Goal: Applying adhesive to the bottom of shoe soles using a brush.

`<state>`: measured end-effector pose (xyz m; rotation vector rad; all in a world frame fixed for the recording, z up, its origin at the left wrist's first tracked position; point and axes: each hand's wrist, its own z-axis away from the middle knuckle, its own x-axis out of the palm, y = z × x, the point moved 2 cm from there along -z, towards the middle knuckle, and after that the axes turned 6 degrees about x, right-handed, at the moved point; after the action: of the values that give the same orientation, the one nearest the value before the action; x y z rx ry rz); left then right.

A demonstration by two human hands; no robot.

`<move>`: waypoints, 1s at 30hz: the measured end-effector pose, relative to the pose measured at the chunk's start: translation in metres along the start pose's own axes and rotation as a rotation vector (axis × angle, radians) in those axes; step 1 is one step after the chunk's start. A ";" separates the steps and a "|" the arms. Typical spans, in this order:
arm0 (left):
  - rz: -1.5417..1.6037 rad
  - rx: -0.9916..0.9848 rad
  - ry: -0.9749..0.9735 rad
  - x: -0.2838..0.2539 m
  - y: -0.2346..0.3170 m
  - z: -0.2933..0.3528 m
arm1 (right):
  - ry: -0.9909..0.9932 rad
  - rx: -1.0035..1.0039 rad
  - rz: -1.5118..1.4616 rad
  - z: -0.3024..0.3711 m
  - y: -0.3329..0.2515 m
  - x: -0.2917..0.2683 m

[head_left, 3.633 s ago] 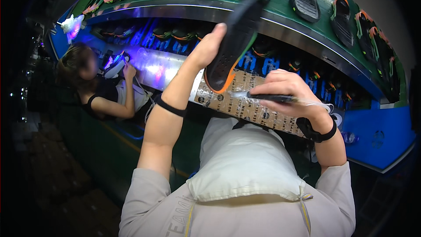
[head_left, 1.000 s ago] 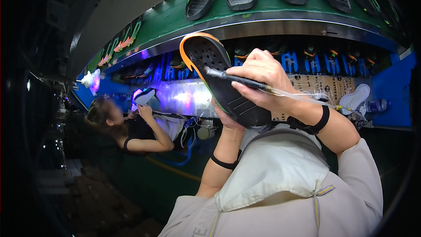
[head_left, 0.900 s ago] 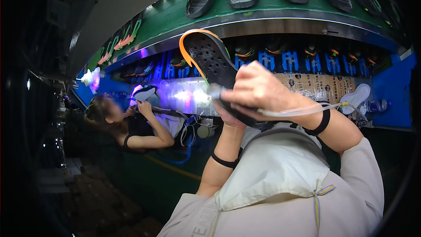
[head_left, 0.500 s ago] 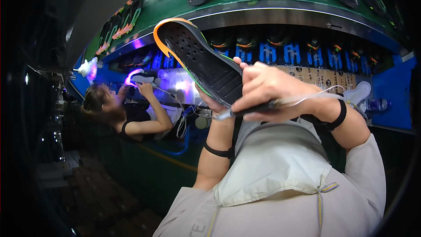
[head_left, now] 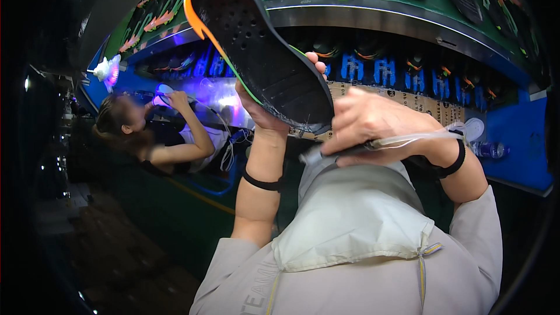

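The left hand [head_left: 262, 112] is clamped around the lower end of a black shoe sole [head_left: 265, 61], orange-rimmed, at upper centre-left of the frame. The right hand [head_left: 378, 123], apart from it at centre right, is wrapped around a brush [head_left: 349, 151], its tip blurred. Dark printed lettering runs over the brown cardboard [head_left: 429, 105] at right; faint grey capitals mark the shirt [head_left: 239, 271], lower centre-left, partly covered by the pale apron [head_left: 356, 216].
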<state>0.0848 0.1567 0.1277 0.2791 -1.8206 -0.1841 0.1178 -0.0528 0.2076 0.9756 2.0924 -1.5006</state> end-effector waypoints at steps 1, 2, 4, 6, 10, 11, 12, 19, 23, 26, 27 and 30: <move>0.006 0.009 0.000 -0.001 0.006 -0.002 | 0.042 0.019 -0.104 0.001 0.001 0.000; -0.078 -0.034 -0.060 -0.001 0.010 -0.004 | 0.084 0.039 -0.207 0.003 0.002 0.001; -0.153 -0.065 -0.120 0.002 0.014 -0.011 | 0.262 0.263 -0.115 0.007 0.004 -0.009; -0.296 -0.098 -0.132 0.008 0.016 -0.017 | 0.221 0.250 0.048 0.006 0.009 -0.009; -0.363 -0.193 -0.103 0.012 0.018 -0.022 | -0.005 0.051 -0.142 0.009 0.007 -0.004; -0.401 -0.185 -0.081 0.016 0.017 -0.022 | 0.091 0.183 -0.111 0.011 0.010 -0.008; -0.393 -0.175 -0.080 0.019 0.018 -0.025 | 0.183 0.312 -0.076 0.013 0.013 -0.010; -0.575 -0.324 -0.006 0.004 0.024 -0.044 | 0.072 0.155 -0.036 0.012 0.018 -0.009; -0.451 -0.491 -0.043 0.005 0.020 -0.057 | -0.004 0.096 0.076 0.009 0.019 -0.008; -0.630 -0.542 0.065 0.012 0.020 -0.061 | 0.007 0.140 0.061 0.007 0.017 -0.011; -0.604 -0.583 0.021 0.016 0.021 -0.064 | 0.071 0.222 0.097 0.007 0.017 -0.013; -0.724 -0.649 0.067 0.014 0.017 -0.069 | -0.006 0.151 0.189 0.005 0.017 -0.007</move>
<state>0.1465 0.1705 0.1632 0.4579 -1.4296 -1.2229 0.1346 -0.0565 0.1998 1.1859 1.8458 -1.5784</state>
